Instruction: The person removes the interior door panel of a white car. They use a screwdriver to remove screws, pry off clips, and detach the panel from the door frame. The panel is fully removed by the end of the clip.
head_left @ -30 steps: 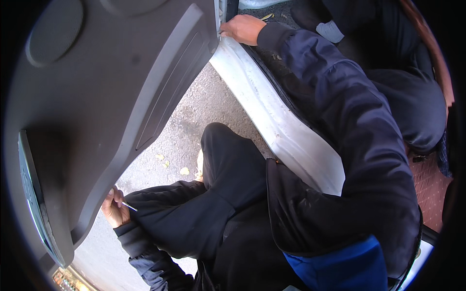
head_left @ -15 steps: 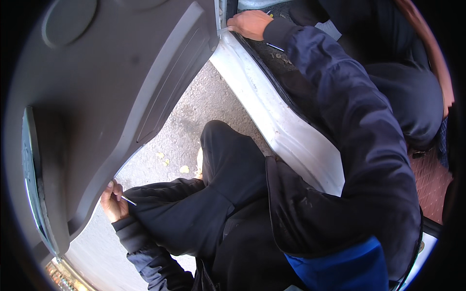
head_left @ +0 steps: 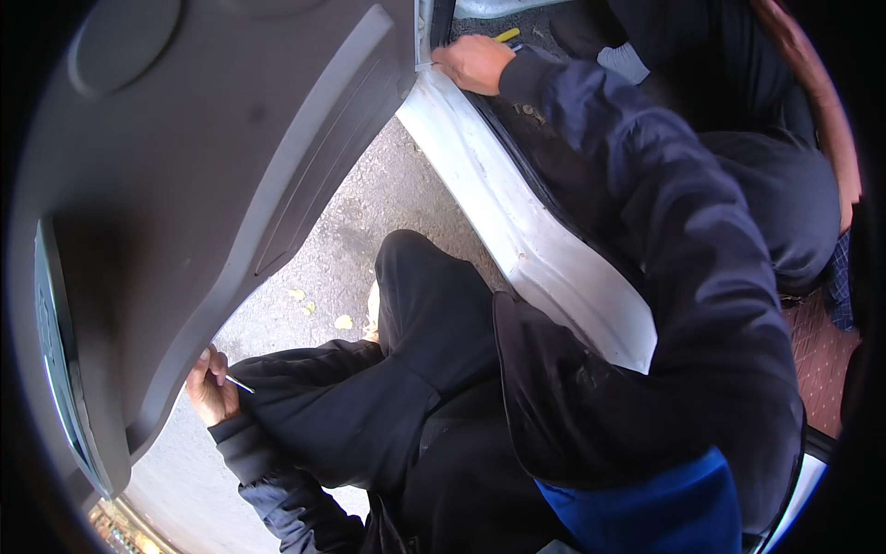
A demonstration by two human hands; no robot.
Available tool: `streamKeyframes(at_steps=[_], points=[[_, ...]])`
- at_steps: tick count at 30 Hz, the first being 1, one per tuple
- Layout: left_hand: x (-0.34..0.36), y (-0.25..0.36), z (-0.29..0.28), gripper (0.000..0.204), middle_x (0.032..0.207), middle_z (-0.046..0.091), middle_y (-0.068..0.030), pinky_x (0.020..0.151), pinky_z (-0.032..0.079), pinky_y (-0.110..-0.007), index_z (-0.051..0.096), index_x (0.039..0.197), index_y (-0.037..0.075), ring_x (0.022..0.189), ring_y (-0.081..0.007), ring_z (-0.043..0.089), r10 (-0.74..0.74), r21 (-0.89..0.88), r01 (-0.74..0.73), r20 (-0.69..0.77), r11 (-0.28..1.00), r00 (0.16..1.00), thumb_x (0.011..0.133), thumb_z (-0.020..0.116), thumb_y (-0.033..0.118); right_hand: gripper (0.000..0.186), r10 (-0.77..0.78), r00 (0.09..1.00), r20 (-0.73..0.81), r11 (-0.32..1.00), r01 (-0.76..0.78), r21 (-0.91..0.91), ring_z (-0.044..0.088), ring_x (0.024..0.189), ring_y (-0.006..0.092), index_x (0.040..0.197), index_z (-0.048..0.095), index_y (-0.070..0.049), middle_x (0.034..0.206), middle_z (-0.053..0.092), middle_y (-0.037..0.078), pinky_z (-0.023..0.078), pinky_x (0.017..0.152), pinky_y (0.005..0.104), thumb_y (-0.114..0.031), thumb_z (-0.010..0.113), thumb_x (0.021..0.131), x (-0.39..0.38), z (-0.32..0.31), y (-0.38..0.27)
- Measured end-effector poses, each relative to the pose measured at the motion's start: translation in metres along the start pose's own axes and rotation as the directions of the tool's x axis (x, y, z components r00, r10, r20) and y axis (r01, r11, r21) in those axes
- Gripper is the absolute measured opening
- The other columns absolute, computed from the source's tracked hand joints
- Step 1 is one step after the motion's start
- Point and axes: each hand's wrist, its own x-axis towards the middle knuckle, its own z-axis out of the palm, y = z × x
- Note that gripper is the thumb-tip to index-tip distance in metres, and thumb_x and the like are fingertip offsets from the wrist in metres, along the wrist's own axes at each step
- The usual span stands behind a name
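So I'm crouched in the gap of an open car door, looking straight down. My left hand (head_left: 210, 388) is way down at about 8 o'clock, tucked against the lower edge of the grey door panel (head_left: 212, 175), and it's pinched shut around a thin little tool (head_left: 240, 384), a skinny light-coloured stick that pokes out toward 3 o'clock over my dark sleeve. The fingers are curled tight on it, knuckles right up against the panel's bottom lip.

My right hand (head_left: 472, 63) is up at 12 o'clock, arm stretched right across, resting on the top end of the white door sill (head_left: 517, 231) where the door meets the body. Fingers look bent and closed over the edge there, but I honestly can't tell whether it's gripping anything. A yellow tool tip (head_left: 506, 35) shows just past it, toward 1 o'clock, touching or nearly touching the hand.

My knee in black trousers (head_left: 425, 295) sits dead centre, with grey asphalt (head_left: 369, 212) between it and the panel, a few yellow leaves (head_left: 318, 309) lying on it at about 9 o'clock from the knee
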Motion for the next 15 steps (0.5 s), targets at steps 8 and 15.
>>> streamKeyframes(at_steps=[8,15], points=[[0.002,-0.003,-0.007,0.009,0.084,0.057,-0.0027,0.05,0.033,-0.021,0.063,0.1,0.002,0.063,-0.0091,0.043,-0.031,-0.01,0.031,-0.008,0.999,0.999,0.093,0.069,0.004,0.023,0.139,0.985,-0.1,0.986,-0.129,0.102,0.067,0.077,0.0472,0.096,0.067,-0.001,0.078,0.067,0.026,0.053,0.072,0.057,-0.023,0.06,0.101,-0.016,0.02,-0.014],[0.002,-0.002,0.0,0.009,0.081,0.055,-0.0031,0.05,0.032,-0.022,0.063,0.098,0.002,0.061,-0.0091,0.042,-0.026,-0.012,0.026,-0.014,1.0,1.0,0.092,0.069,0.004,0.023,0.188,0.958,-0.216,0.98,-0.168,0.108,0.068,0.077,0.0471,0.097,0.068,-0.001,0.078,0.068,0.026,0.055,0.073,0.0562,-0.022,0.059,0.1,-0.029,0.023,-0.029]])
